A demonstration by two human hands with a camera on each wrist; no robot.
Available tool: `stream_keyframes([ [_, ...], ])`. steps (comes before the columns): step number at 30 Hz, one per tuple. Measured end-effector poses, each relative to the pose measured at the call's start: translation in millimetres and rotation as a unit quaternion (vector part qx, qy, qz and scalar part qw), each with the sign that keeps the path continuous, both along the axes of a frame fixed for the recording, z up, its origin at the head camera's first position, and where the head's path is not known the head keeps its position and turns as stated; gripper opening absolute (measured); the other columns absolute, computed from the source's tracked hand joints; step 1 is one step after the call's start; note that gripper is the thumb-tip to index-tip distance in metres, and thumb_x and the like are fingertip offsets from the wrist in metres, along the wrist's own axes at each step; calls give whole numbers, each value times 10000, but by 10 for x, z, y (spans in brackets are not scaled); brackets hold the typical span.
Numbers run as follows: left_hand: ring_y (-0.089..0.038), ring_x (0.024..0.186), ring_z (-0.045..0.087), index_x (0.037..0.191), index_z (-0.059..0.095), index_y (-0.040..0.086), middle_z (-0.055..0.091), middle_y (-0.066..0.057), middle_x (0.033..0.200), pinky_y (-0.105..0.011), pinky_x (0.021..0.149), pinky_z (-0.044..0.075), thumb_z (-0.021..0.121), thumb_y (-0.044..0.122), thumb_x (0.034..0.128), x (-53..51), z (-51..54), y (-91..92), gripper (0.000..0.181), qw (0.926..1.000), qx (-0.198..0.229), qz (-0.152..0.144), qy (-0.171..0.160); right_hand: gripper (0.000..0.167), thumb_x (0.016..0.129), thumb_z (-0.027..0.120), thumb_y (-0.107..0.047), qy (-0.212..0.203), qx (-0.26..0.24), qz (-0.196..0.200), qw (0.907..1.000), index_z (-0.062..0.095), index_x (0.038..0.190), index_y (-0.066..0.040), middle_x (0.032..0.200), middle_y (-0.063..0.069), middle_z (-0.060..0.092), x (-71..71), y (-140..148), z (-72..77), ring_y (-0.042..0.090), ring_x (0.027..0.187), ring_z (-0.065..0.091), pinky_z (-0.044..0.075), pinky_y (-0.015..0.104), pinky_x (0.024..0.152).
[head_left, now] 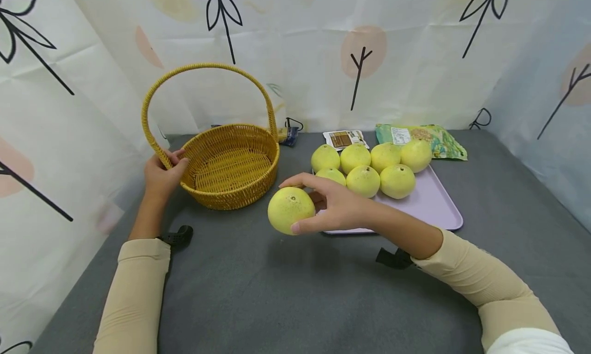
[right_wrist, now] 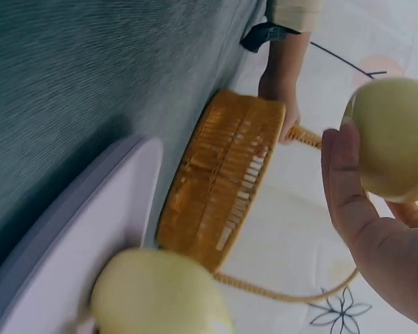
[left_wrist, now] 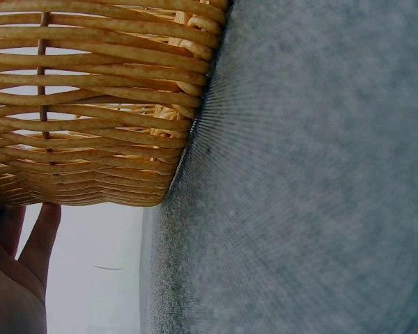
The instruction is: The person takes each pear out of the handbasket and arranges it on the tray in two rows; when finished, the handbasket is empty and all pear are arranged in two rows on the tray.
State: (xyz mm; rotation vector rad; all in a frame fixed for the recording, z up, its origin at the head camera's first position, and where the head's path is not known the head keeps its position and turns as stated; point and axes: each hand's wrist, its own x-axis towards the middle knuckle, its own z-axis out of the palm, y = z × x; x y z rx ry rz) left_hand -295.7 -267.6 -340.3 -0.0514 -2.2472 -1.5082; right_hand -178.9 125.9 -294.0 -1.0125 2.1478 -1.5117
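Note:
My left hand [head_left: 161,174] grips the yellow wicker basket [head_left: 231,197] at the left foot of its tall handle, by the rim. The basket's inside shows only its woven floor. In the left wrist view, fingers [left_wrist: 40,240] touch the basket's woven side [left_wrist: 90,153]. My right hand [head_left: 339,202] holds a round yellow-green fruit [head_left: 290,210] between thumb and fingers, raised above the table, right of the basket. Several like fruits [head_left: 363,181] sit in two rows on the lilac tray [head_left: 438,210] behind that hand. In the right wrist view, the held fruit [right_wrist: 397,136] rests against the fingers.
Behind the tray lie a green printed bag [head_left: 443,141] and a small white and brown packet [head_left: 345,138]. A dark blue packet [head_left: 290,136] is partly hidden behind the basket. A patterned white curtain [head_left: 300,61] borders the grey tabletop [head_left: 277,297].

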Motion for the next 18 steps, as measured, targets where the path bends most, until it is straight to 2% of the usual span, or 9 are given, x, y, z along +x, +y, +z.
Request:
stream_keyframes([
  [4, -304, 1237, 595, 820, 516, -24, 580, 36, 707, -220, 540, 412, 677, 63, 917, 3, 1, -1, 206, 10000, -64, 27, -3, 629, 833, 809, -161, 111, 197, 51, 9997, 512, 1386, -135, 1292, 36, 547, 63, 149, -2, 236, 1005, 672, 527, 483, 859],
  [10, -287, 1248, 589, 862, 516, -51, 610, 90, 771, -217, 541, 407, 677, 89, 928, -93, -83, -55, 224, 9999, -116, 91, 1, 607, 828, 829, -212, 311, 631, 183, 9974, 541, 1360, -162, 1207, 25, 605, 158, 388, 46, 202, 986, 673, 530, 441, 870],
  [13, -267, 1246, 593, 867, 517, -54, 627, 99, 811, -218, 543, 409, 681, 99, 928, -131, -119, -85, 233, 9999, -106, 110, 34, 610, 825, 839, -261, 533, 974, 179, 9937, 559, 1359, -167, 1188, -13, 627, 172, 532, 70, 178, 1006, 647, 522, 382, 900],
  [18, -250, 1239, 599, 850, 523, -39, 640, 90, 839, -218, 540, 406, 687, 103, 925, -132, -132, -100, 229, 9999, -62, 114, 20, 606, 842, 828, -299, 863, 1415, 249, 9858, 564, 1367, -147, 1208, -47, 615, 158, 768, 99, 145, 1030, 613, 503, 342, 928],
])
